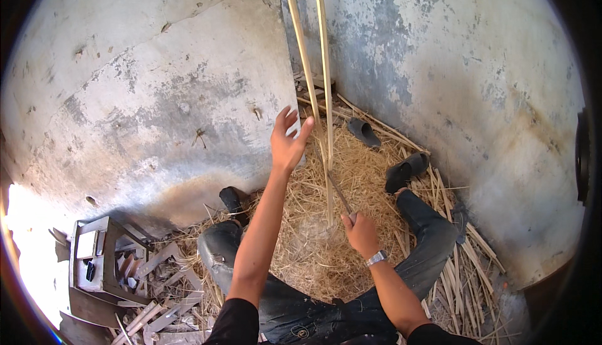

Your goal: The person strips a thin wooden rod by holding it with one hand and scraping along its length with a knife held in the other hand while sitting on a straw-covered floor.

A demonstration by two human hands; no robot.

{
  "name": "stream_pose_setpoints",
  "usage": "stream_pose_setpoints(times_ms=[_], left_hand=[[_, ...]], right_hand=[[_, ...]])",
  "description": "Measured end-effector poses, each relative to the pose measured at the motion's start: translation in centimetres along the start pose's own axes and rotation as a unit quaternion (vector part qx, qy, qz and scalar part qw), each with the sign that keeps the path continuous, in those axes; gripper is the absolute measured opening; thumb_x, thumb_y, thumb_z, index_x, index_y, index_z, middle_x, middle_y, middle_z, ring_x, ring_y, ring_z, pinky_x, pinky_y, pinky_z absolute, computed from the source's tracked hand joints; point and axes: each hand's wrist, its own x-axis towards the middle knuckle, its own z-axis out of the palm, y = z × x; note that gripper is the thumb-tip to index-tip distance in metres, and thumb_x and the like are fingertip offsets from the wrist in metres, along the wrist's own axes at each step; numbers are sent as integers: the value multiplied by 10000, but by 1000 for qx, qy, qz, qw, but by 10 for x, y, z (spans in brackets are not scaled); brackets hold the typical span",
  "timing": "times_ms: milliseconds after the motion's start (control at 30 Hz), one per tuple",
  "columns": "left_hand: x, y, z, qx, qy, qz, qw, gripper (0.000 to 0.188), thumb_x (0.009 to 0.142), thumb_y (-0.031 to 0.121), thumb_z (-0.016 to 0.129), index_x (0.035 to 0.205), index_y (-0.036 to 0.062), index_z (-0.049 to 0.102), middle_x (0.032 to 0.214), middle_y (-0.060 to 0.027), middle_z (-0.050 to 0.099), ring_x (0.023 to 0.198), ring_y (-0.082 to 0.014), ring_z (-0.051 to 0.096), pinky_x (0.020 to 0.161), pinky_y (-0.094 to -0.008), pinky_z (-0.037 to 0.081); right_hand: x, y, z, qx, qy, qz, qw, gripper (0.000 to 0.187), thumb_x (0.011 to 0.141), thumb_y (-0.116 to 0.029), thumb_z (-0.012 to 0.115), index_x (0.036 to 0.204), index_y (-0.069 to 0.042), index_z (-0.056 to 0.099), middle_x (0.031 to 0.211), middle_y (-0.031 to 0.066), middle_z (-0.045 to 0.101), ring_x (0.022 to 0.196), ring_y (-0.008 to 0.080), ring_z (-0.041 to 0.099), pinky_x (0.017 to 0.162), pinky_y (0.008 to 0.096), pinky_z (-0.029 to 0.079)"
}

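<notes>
Reaching up, your left hand (288, 139) is open with fingers spread, right beside the split bamboo pole (325, 81) standing on the straw (313, 251). Your right hand (360, 232) is low, fist tight around a knife (340, 196) stuck in the split.

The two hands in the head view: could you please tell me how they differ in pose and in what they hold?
The left hand is raised high with fingers spread and holds nothing, close beside the split bamboo pole; the right hand sits low, closed around a knife whose blade meets the pole. The right wrist bears a wristwatch; the left wrist is bare. Both are bare-skinned, over the straw.
</notes>
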Motion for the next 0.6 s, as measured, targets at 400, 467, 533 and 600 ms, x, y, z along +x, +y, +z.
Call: stream_pose_setpoints(times_ms=[400, 467, 533, 600], left_hand=[[7, 15, 71, -150, -50, -11, 987, 592, 1053, 503, 505, 740, 7, 585, 576, -106, 626, 465, -145, 589, 433, -295, 457], [14, 20, 74, -173, -70, -29, 982, 598, 1049, 475, 537, 665, 17, 572, 543, -83, 608, 437, -119, 569, 415, -277, 445], [12, 23, 79, -171, -79, -33, 982, 605, 1049, 483, 530, 665, 18, 576, 549, -88, 617, 439, -120, 574, 419, -281, 453], [13, 23, 81, -181, -107, -27, 977, 605, 1044, 492, 534, 675, 14, 584, 560, -93, 630, 437, -123, 576, 423, -285, 457]], right_hand=[[-23, 38, 15, 6, -13, -106, 994, 291, 941, -228, 659, 824, 17, 555, 684, 202, 574, 628, 414, 580, 610, 499, 488], [-15, 34, 5, 70, -49, -77, 993, 292, 926, -174, 661, 765, 4, 497, 601, 147, 472, 551, 361, 518, 580, 478, 459], [-18, 30, -2, 111, -75, -32, 990, 271, 922, -150, 657, 762, -7, 492, 585, 122, 465, 514, 310, 510, 548, 457, 455], [-19, 24, -10, 154, -100, 13, 983, 253, 918, -125, 654, 760, -18, 487, 570, 97, 457, 478, 259, 501, 515, 436, 450]])
